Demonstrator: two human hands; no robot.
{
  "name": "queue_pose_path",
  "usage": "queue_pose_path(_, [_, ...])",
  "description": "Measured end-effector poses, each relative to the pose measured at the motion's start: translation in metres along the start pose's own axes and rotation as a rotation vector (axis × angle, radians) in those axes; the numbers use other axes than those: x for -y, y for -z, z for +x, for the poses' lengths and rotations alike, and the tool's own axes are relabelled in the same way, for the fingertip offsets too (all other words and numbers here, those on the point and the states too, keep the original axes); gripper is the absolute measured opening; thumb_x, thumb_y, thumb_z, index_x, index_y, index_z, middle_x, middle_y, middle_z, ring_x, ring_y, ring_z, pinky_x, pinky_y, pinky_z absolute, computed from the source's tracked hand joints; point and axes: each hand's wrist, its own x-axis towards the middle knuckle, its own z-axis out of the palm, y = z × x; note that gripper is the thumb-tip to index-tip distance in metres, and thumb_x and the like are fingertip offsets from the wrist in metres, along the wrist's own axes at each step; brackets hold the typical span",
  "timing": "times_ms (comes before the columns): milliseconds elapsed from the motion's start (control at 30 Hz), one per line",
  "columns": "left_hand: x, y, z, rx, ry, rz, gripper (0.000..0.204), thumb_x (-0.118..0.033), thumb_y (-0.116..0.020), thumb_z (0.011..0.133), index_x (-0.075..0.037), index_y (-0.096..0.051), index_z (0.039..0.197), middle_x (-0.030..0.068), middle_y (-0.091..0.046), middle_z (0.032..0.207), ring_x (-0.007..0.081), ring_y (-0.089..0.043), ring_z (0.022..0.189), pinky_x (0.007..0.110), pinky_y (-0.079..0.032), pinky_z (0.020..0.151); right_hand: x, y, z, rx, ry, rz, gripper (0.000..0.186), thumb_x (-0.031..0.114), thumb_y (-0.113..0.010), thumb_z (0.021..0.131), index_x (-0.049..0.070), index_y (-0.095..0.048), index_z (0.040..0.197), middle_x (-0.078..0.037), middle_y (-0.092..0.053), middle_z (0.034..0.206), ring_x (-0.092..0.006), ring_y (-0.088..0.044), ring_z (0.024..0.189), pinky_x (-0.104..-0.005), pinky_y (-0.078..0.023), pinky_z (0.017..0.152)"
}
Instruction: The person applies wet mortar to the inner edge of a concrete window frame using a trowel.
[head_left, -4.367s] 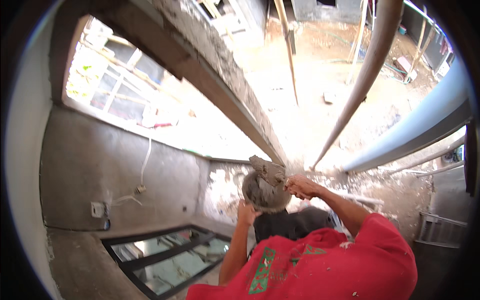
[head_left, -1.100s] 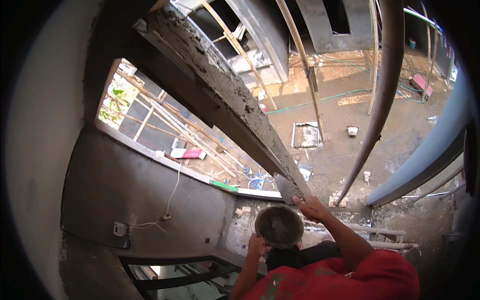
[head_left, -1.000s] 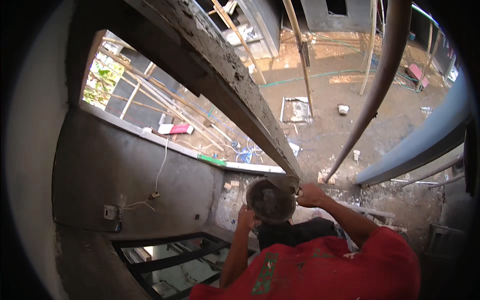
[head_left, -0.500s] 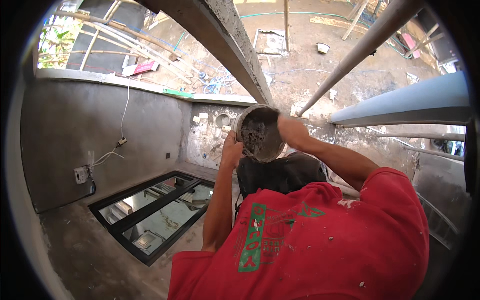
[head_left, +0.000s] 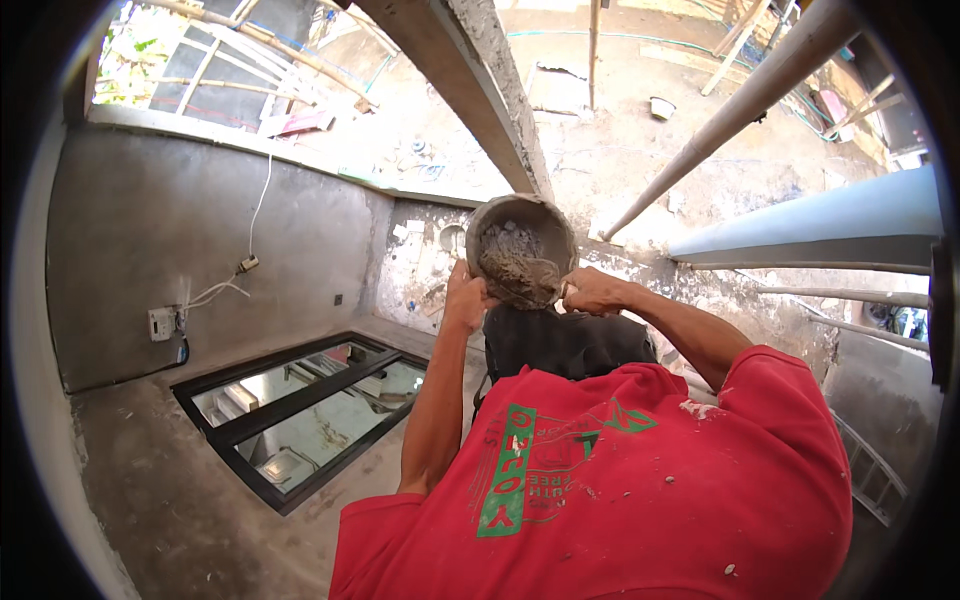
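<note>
A round bucket (head_left: 555,228), its rim crusted with grey, is tilted toward me in front of my body. Wet grey mortar (head_left: 508,240) lies inside it. My left hand (head_left: 468,298) is closed on the bucket's left side near the rim. At the near right edge, my right hand (head_left: 597,291) is closed around the handle of what looks like a trowel. Its mortar-coated blade (head_left: 530,279) reaches into the near part of the bucket, and mortar hides much of its outline.
A black-framed window (head_left: 300,420) is set in the wall at left. A socket box (head_left: 161,323) with loose wires is beside it. A concrete post (head_left: 455,90), a slanting pole (head_left: 725,115) and a blue pipe (head_left: 810,218) stand beyond the bucket. Far below lies littered ground.
My right hand has come down and nearer from the bucket's far right rim to its near right edge. The trowel blade now shows inside, and the bucket opening faces me more.
</note>
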Motion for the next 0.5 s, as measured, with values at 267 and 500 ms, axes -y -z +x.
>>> queue_pose_path(267, [0.062, 0.063, 0.057, 0.194, -0.225, 0.654, 0.022, -0.006, -0.063, 0.078, -0.008, -0.05, 0.096, 0.0119, -0.059, 0.086, 0.0281, -0.06, 0.083, 0.047, -0.055, 0.076, -0.008, 0.027, 0.009, -0.05, -0.09, 0.016, 0.024, 0.023, -0.057, 0.071, 0.001, -0.056, 0.062, -0.007, -0.051, 0.053, -0.0192, -0.045, 0.04, -0.036, -0.036, 0.038])
queue_pose_path(500, [0.054, 0.024, 0.048, 0.034, 0.145, -0.054, 0.025, 0.0, -0.048, 0.084, -0.013, -0.04, 0.104, 0.0092, -0.047, 0.082, 0.0282, -0.058, 0.072, 0.054, -0.055, 0.069, 0.04, 0.087, -0.032, 0.07, 0.223, 1.042, 0.02, 0.022, -0.041, 0.087, 0.007, -0.049, 0.098, -0.001, -0.046, 0.071, -0.008, -0.04, 0.05, -0.023, -0.037, 0.042])
